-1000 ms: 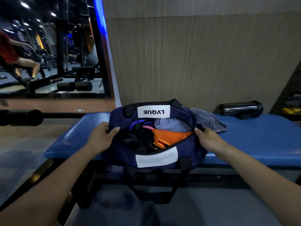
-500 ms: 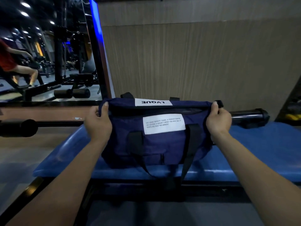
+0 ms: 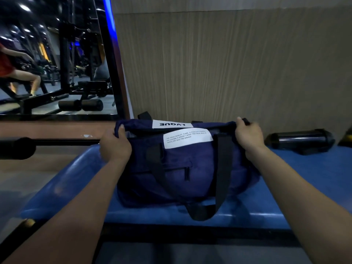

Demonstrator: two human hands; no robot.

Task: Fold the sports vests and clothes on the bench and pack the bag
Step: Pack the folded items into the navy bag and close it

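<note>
A navy duffel bag [image 3: 177, 172] with white labels and black straps stands on the blue padded bench [image 3: 304, 187]. Its top edges are pulled together, so the clothes inside are hidden. My left hand [image 3: 115, 145] grips the bag's upper left end, fingers curled over the fabric. My right hand [image 3: 247, 133] grips the upper right end near a black zipper tab. One black handle loop hangs over the bench's front edge.
A dark cylindrical bottle [image 3: 301, 140] lies on the bench to the right, against the wood-panel wall [image 3: 228, 63]. A black padded bar [image 3: 17, 147] juts in at left. Behind the glass at left stands gym equipment, with a person [image 3: 11, 71] exercising.
The bag was open with clothes showing and a grey garment lying over its right side. Both hands pulled its ends up and together, so the top is now drawn closed.
</note>
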